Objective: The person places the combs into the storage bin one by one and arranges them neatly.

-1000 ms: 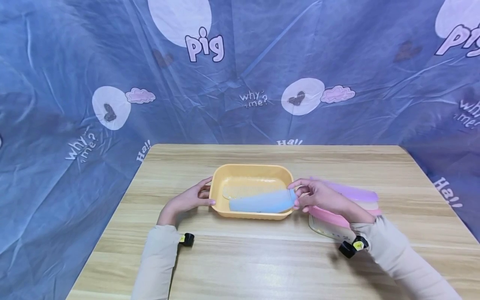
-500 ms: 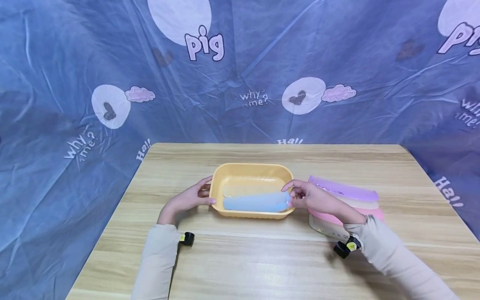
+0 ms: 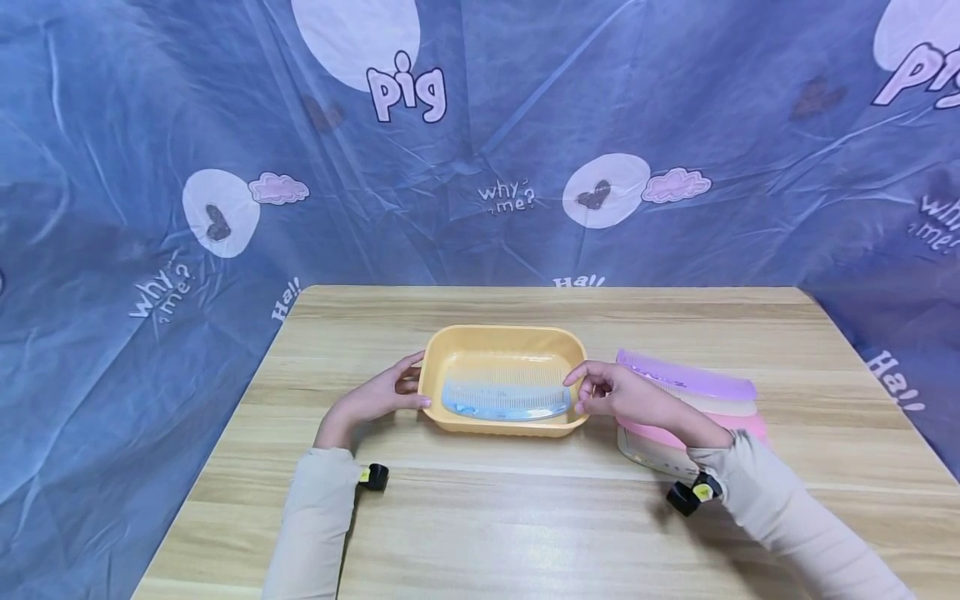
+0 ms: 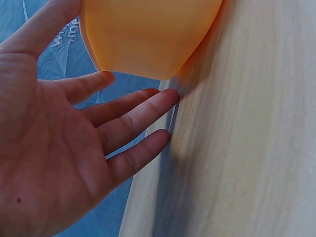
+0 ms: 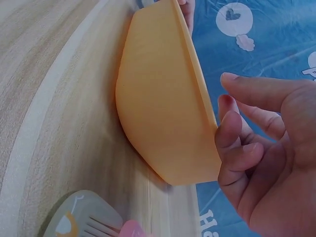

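Note:
A yellow plastic tray [image 3: 502, 332] stands mid-table. A light blue comb [image 3: 504, 402] lies flat inside it over a pale comb [image 3: 517, 367]. My left hand [image 3: 382, 396] rests against the tray's left wall with straight fingers; the left wrist view shows the hand [image 4: 64, 143] open beside the tray [image 4: 148, 34]. My right hand [image 3: 611, 392] hovers at the tray's right rim and holds nothing. In the right wrist view its fingers [image 5: 237, 143] hang loosely curled next to the tray [image 5: 158, 98].
To the right of the tray lies a stack of combs: purple [image 3: 686, 379], cream [image 3: 731, 408] and pink [image 3: 660, 433], on a printed card [image 3: 645, 457]. The wooden table [image 3: 525, 517] is ringed by a blue printed sheet.
My right hand lowered the blue comb into the tray and let go of it. The comb now lies flat. The left hand stayed put.

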`<state>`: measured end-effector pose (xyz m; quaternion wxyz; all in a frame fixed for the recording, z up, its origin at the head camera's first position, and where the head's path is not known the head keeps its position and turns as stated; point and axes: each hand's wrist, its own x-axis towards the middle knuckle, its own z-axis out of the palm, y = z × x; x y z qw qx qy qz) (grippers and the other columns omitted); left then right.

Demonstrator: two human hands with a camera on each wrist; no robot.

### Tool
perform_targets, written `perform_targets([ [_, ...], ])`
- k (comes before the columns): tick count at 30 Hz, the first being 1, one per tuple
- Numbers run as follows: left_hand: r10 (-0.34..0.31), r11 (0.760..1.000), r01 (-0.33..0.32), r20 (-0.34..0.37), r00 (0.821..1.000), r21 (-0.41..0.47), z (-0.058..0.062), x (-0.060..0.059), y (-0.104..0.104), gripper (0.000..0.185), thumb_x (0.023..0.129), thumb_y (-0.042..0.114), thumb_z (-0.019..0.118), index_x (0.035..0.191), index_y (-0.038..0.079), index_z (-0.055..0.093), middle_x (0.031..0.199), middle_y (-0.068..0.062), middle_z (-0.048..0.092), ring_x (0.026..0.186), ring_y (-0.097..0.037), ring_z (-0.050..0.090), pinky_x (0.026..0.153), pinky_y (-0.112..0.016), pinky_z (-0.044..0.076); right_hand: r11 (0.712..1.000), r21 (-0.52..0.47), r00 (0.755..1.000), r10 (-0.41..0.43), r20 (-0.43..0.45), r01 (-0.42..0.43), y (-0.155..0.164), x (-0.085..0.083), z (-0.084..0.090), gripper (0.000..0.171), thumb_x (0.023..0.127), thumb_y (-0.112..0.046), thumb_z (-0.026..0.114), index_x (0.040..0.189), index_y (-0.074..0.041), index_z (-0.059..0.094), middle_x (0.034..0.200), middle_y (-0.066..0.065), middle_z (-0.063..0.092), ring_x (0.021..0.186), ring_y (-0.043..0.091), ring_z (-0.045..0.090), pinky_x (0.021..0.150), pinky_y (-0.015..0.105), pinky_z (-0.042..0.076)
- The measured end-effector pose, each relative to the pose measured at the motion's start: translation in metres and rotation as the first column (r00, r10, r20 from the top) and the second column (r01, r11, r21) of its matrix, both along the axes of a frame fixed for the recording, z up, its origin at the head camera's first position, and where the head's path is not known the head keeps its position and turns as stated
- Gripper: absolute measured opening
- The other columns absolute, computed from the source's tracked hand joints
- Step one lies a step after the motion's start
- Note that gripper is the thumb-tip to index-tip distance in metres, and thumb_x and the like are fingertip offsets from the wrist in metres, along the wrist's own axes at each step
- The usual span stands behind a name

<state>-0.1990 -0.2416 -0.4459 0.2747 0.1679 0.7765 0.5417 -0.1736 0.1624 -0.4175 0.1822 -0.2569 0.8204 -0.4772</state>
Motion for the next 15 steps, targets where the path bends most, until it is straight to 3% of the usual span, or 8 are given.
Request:
perform_targets([
  [15, -0.005, 1.000, 0.005, -0.018, 1.000, -0.009, -0.0006, 0.0003, -0.0002, 0.093, 0.087, 0.021, 0.072, 0.156, 0.011, 0.010, 0.153, -0.023, 0.033, 0.136, -0.038, 0.042, 0.111, -0.047, 0.039, 0.999, -0.041, 1.000, 0.012, 0.008, -0.012, 0.0015, 0.0015, 0.0042, 0.032, 0.088, 0.002, 0.062, 0.117, 0.010, 0.054, 0.083, 0.003, 0.059, 0.074, 0.005, 0.056, 0.060, 0.017, 0.042],
])
